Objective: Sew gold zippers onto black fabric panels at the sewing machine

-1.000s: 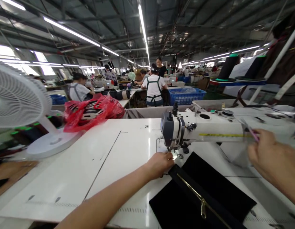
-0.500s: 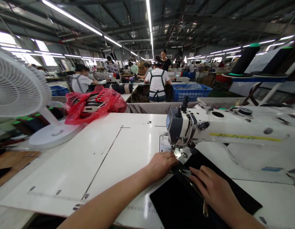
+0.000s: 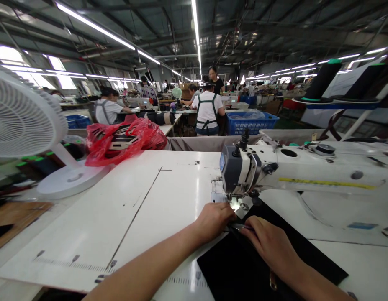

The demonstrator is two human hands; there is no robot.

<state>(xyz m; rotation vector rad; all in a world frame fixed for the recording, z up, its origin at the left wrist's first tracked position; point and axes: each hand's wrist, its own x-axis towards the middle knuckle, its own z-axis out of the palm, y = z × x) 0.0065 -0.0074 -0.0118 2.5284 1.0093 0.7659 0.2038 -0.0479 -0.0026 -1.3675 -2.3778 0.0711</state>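
While the left hand [image 3: 215, 219] is closed beside the black fabric [image 3: 227, 267], a slim metal tool [image 3: 238, 226] is gripped by the right hand [image 3: 271, 240], its long axis pointed leftward.

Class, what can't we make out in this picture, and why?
In the head view:
Slim silver metal tool: handle mostly hidden by the right hand.
Gold metal pull: partly hidden by that hand.
Left hand: what it may hold, covered by its fingers.
Flat black fabric: cut off by the bottom edge.
Round white plastic fan: cut off by the left edge.
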